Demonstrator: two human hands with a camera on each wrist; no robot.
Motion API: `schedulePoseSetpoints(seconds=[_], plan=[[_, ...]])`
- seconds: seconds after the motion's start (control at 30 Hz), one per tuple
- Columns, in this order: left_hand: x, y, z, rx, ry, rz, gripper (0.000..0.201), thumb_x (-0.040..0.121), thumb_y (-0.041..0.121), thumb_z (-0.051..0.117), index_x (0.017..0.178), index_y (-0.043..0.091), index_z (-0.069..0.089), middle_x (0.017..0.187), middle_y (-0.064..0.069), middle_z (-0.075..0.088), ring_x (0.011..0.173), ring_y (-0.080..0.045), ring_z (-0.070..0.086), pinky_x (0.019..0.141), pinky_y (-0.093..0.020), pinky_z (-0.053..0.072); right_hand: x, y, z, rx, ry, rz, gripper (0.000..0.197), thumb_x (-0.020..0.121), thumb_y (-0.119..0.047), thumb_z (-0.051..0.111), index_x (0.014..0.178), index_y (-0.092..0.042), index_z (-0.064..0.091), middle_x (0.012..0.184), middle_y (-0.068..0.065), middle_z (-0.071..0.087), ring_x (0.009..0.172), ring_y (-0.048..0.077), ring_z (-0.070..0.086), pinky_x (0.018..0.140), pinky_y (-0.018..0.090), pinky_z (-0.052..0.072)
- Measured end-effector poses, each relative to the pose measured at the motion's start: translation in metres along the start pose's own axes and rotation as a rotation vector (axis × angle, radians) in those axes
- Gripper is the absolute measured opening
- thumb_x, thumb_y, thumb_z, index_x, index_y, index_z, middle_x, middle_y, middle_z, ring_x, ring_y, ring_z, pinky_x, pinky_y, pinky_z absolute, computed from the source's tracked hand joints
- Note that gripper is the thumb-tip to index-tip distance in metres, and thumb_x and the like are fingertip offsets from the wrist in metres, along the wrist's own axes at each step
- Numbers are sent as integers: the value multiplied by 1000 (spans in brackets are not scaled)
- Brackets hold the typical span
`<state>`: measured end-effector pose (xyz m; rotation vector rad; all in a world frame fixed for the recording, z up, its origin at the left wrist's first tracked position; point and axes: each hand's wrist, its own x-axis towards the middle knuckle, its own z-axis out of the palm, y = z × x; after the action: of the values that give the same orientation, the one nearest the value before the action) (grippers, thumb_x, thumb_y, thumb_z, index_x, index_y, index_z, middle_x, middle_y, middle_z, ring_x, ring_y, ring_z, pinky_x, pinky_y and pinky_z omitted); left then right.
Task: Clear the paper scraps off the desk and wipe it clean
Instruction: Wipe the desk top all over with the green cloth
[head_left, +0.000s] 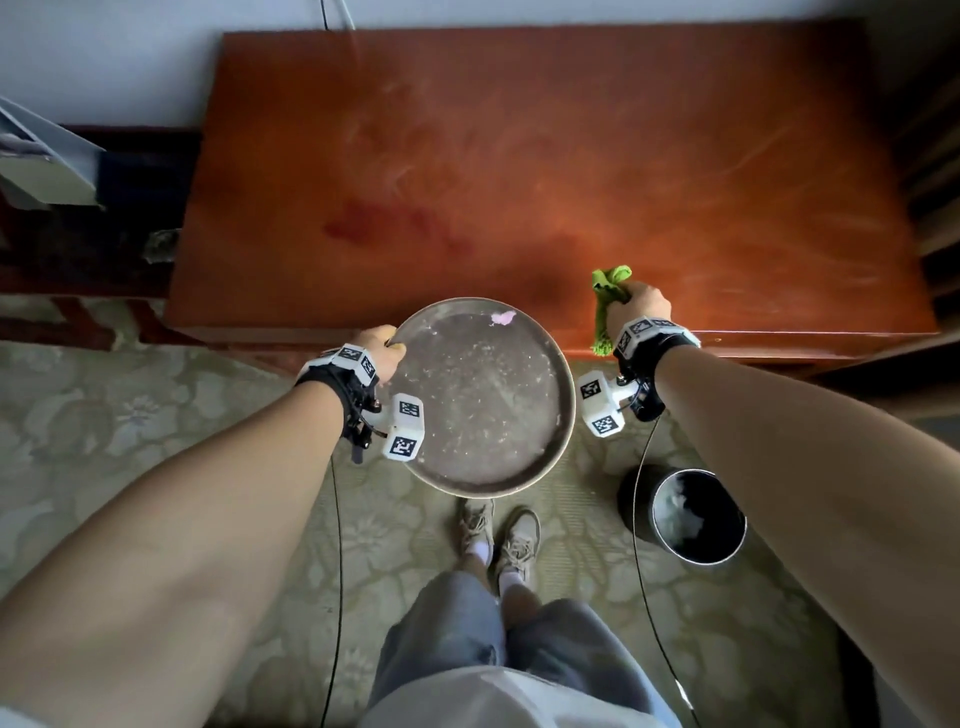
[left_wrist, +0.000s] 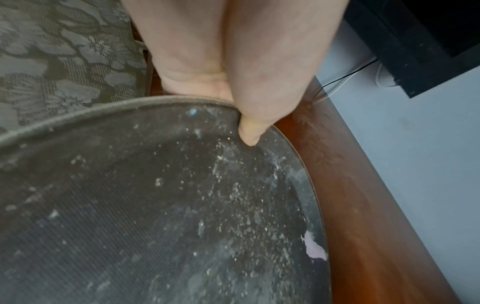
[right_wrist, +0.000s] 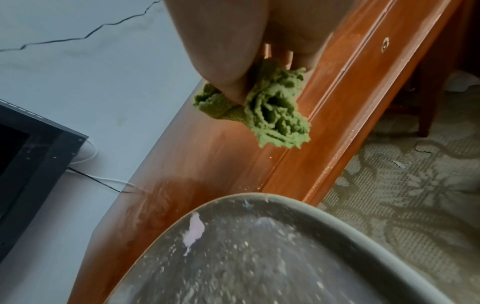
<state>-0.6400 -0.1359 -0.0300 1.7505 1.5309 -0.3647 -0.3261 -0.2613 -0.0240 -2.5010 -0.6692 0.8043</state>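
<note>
A round grey tray (head_left: 563, 400) is held at the desk's near edge, its far rim over the wood. My left hand (head_left: 387, 351) grips its left rim, thumb (left_wrist: 249, 131) pressed inside the rim (left_wrist: 78, 117). A pale pink paper scrap (head_left: 503, 317) lies by the tray's far rim, also the scrap (left_wrist: 314, 247) and scrap (right_wrist: 193, 230) in the wrist views, among fine crumbs. My right hand (head_left: 636, 304) grips a bunched green cloth (head_left: 609, 291) above the desk's front edge, right of the tray (right_wrist: 363, 214); the cloth (right_wrist: 275, 115) hangs from my fingers.
The reddish wooden desk (head_left: 519, 171) shows wipe streaks and a darker red patch (head_left: 384, 223). A black bin (head_left: 691, 514) stands on the patterned carpet at my right. My feet (head_left: 498, 540) are below the tray. Dark furniture (head_left: 104, 218) sits left of the desk.
</note>
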Motion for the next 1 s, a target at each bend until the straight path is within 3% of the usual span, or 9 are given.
schedulePoseSetpoints(seconds=[0.13,0.37,0.43,0.5,0.6,0.67,0.73,0.87,1.0], plan=[[12,-10,18,27,-72,24,35,100,27,47,131,13,54,113,-10,64,91,-22,56,81,-29,42,12,5,16,0,59,39,32,93,-14,51,117,-27,66,111,3,68,87,23,62,78,26,50],[28,-34,40,-51,-127,13,46,100,20,50,143,6,44,143,-12,49,126,-28,50,102,-30,37,26,6,47,-74,42,79,52,83,0,47,122,-31,64,114,4,66,95,26,67,84,36,57],[35,-44,44,-80,-118,8,46,100,21,51,143,6,44,142,-13,50,116,-23,53,102,-30,37,28,1,57,-97,48,81,54,81,0,47,121,-31,64,113,6,66,94,26,67,83,37,58],[41,-52,47,-94,-110,4,41,100,22,50,139,7,49,127,-13,59,99,-16,49,92,-31,41,29,-3,66,-109,65,86,55,80,-1,47,121,-32,65,112,6,66,94,27,67,84,38,58],[48,-58,51,-117,-103,1,37,100,24,49,134,10,54,116,-9,61,92,-18,51,80,-25,39,26,-14,77,-138,81,60,58,80,-2,48,123,-37,63,112,2,66,93,24,67,82,36,58],[49,-58,53,-126,-95,-12,41,100,24,49,138,9,50,120,-11,59,100,-22,55,84,-26,39,24,-23,86,-173,74,7,57,82,-2,49,124,-38,62,114,-1,65,94,22,67,83,36,58],[50,-58,54,-121,-96,-19,46,100,26,48,144,10,45,139,-11,53,115,-26,56,90,-26,40,23,-30,95,-190,52,-47,53,84,-5,53,125,-38,62,117,-3,64,96,21,66,85,36,57],[56,-61,51,-123,-76,-7,46,100,27,49,142,9,46,141,-12,52,115,-26,56,93,-27,42,21,-46,111,-271,-32,-248,47,88,-9,59,125,-37,62,119,-8,62,99,15,62,88,31,55],[63,-65,48,-106,-75,31,34,100,22,49,128,6,59,101,-9,60,85,-20,51,74,-27,40,14,-62,127,-353,-47,-471,47,89,-7,56,126,-37,61,115,-10,62,94,14,61,82,28,54]])
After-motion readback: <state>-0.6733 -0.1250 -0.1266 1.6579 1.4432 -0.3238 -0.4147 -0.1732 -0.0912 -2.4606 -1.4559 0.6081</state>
